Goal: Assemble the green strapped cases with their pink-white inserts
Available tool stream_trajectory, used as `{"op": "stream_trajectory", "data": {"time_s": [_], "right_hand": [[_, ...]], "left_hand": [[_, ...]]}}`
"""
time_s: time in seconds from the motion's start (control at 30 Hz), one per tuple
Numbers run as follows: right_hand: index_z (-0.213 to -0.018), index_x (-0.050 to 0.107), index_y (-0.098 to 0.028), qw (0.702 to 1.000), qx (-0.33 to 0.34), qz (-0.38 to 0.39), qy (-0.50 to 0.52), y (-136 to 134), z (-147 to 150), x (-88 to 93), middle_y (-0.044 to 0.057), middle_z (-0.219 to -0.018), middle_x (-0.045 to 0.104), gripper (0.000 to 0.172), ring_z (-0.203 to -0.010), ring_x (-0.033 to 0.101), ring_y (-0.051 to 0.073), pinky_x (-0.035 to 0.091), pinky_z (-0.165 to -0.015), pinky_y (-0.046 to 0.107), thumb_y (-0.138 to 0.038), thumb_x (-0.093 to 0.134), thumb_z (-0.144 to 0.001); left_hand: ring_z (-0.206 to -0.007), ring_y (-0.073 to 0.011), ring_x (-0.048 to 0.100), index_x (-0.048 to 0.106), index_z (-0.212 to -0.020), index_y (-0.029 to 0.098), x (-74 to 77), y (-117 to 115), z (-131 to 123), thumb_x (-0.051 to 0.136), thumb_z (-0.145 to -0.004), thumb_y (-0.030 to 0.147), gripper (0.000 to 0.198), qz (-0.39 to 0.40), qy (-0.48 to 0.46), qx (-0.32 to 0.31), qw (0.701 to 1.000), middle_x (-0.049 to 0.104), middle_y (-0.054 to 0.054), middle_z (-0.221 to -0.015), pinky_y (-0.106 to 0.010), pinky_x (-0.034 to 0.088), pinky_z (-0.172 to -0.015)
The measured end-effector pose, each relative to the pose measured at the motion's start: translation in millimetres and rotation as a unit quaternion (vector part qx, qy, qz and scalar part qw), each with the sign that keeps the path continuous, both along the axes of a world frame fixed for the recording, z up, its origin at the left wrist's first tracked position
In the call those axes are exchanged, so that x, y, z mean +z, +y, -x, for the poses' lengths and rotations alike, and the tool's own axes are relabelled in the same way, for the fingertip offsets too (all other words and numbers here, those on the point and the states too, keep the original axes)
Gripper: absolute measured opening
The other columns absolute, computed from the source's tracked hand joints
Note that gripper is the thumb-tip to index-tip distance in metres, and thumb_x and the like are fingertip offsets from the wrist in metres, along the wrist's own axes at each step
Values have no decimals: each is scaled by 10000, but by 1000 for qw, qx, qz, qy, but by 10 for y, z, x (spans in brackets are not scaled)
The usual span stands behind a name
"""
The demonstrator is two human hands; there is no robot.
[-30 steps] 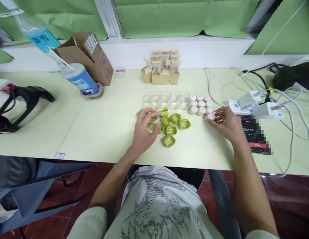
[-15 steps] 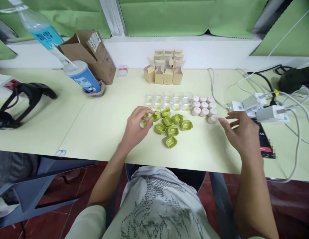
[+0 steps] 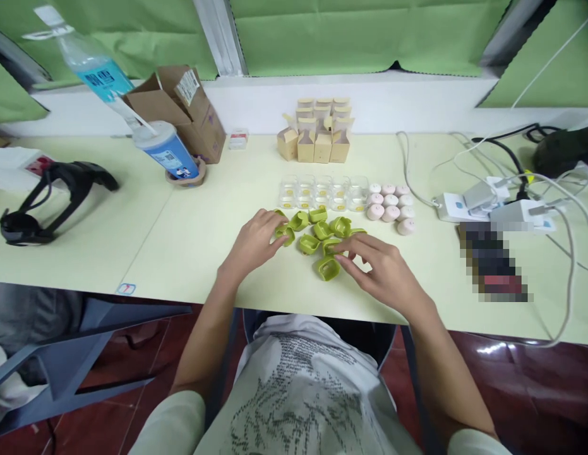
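Several small green plastic pieces (image 3: pixel 317 235) lie in a cluster on the pale yellow table (image 3: pixel 203 246). My left hand (image 3: pixel 252 242) rests at the cluster's left side, its fingertips on one green piece (image 3: pixel 284 232). From the right, my right hand (image 3: pixel 376 268) reaches in, fingers spread and touching the nearest green piece (image 3: pixel 327 268). Behind the cluster stand clear plastic cases (image 3: pixel 319 193) in a row, with pink round pieces (image 3: pixel 391 202) to their right. Small tan cardboard boxes (image 3: pixel 317 129) are stacked by the wall.
A water bottle (image 3: pixel 92 63) leans over a blue cup (image 3: pixel 168 151) beside an open brown carton (image 3: pixel 180 104) at the back left. A black device (image 3: pixel 47 196) lies far left. Chargers and white cables (image 3: pixel 502 202) crowd the right side. A grey chair (image 3: pixel 61 360) stands below left.
My right hand left the pink pieces and swung left onto the green cluster. My left hand stayed at the cluster's left edge, shifting slightly among the green pieces.
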State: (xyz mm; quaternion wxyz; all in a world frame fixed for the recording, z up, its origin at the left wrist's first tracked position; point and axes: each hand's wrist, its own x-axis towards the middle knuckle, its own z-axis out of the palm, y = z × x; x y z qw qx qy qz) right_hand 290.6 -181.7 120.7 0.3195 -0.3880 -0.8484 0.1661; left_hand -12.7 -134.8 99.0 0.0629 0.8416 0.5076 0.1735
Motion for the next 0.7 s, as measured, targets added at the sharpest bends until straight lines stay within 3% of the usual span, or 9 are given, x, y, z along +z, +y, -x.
{"op": "stream_trajectory", "data": {"time_s": [0.13,0.23,0.3,0.37,0.47,0.53,0.6,0.7], "right_hand": [[-1107,768,-211,998,-19,-34,44,-13,-43,-15,60,-971,794,126,-809,727,192,545,-620,302,-203,644,-1098],[-1132,785,-239,992,-52,-4,116,-35,-28,-29,49,-1008,803,95,-790,731,175,590,-680,308,-235,709,-1075],[-1218,784,-265,977,-48,75,194,-66,42,-43,63,-1159,807,157,-856,780,181,644,-757,330,-284,735,-1070],[-1313,759,-287,942,-9,187,279,-95,143,-64,73,-1237,804,250,-901,822,194,685,-776,343,-336,750,-1068],[-1302,758,-287,881,45,299,365,-108,275,-93,29,-969,831,303,-844,834,206,715,-785,363,-366,826,-1018],[-1185,810,-285,870,30,295,395,-97,316,-89,14,-911,816,235,-796,818,193,718,-784,359,-345,880,-968],[-1034,858,-284,879,-16,247,407,-80,319,-67,32,-984,814,129,-825,805,189,723,-788,359,-329,913,-926],[-953,895,-308,897,-66,177,399,-54,284,-39,59,-1058,820,64,-990,796,229,727,-835,387,-326,925,-900]], "left_hand": [[-1072,-316,712,796,-1071,180,46,-60,-70,604,-1047,150,196,-59,32,62,996,804,-114,-1046,-461,595,-941],[-925,-215,734,787,-1076,184,153,-199,-125,596,-1053,148,196,-118,-130,73,982,789,-79,-1012,-340,601,-794],[-866,-153,737,777,-1081,194,207,-302,-223,631,-1031,163,157,-105,-279,65,952,779,-50,-1016,-253,587,-705],[-845,-125,759,771,-1064,202,216,-379,-366,676,-999,176,118,-44,-396,60,915,785,-32,-1008,-208,592,-689],[-828,-139,802,786,-1032,201,158,-428,-589,768,-959,238,85,50,-478,42,876,821,-28,-966,-216,632,-729],[-808,-154,810,813,-1022,200,113,-423,-679,802,-961,303,120,70,-493,26,867,837,-34,-940,-238,653,-734],[-851,-171,817,843,-1063,210,89,-404,-695,764,-1019,369,183,66,-493,11,867,851,-53,-984,-267,676,-755],[-1074,-215,816,838,-1276,255,91,-374,-637,697,-1079,482,333,77,-487,-49,869,841,-97,-1207,-335,721,-870]]}}
